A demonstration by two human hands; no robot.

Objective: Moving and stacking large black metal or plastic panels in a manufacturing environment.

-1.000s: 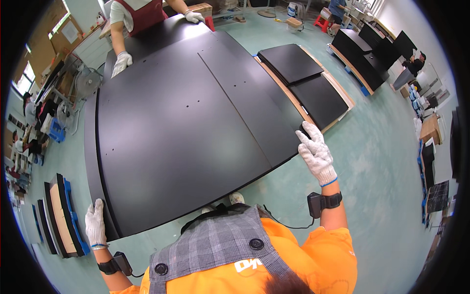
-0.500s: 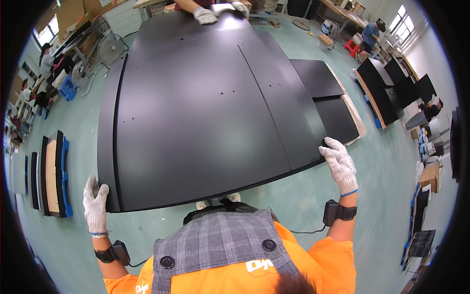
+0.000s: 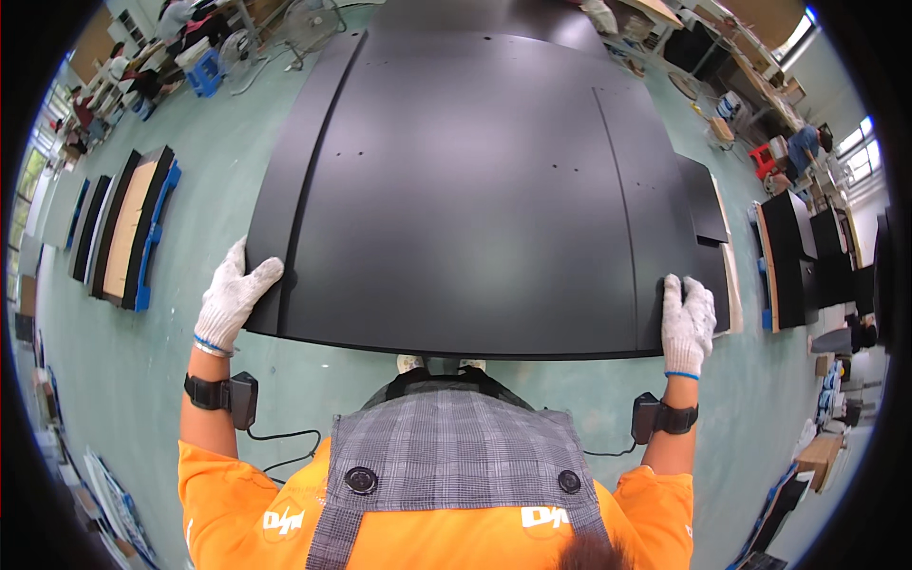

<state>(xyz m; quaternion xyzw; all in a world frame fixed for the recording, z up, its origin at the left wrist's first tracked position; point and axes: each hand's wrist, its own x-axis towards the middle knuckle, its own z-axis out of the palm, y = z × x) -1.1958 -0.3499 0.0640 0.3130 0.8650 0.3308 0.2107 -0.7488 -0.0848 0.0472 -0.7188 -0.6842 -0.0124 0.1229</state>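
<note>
A large matte black panel (image 3: 465, 218) spans the space in front of me, with small drilled holes and a long groove near each side. My left hand (image 3: 236, 294), in a white knit glove, is closed around its left edge near the front corner, thumb on top and fingers beyond the edge. At the front right corner my right hand (image 3: 689, 328), gloved alike, grips the edge; its fingers point forward and their undersides are hidden. Another person's gloved hand (image 3: 600, 14) is at the far right end, partly cut off by the picture's rim.
Smaller black boards (image 3: 701, 199) lie to the right, partly under the panel. Further right stand upright black panels (image 3: 790, 256). Boards on a blue pallet (image 3: 142, 228) stand at left. A fan (image 3: 313, 19) and seated people are at the far left. Green floor (image 3: 209, 152) surrounds the panel.
The panel's front edge, slanted before, now runs nearly level across my view. My left hand shows higher and further right, still at the left edge. The surroundings have swung round in the picture.
</note>
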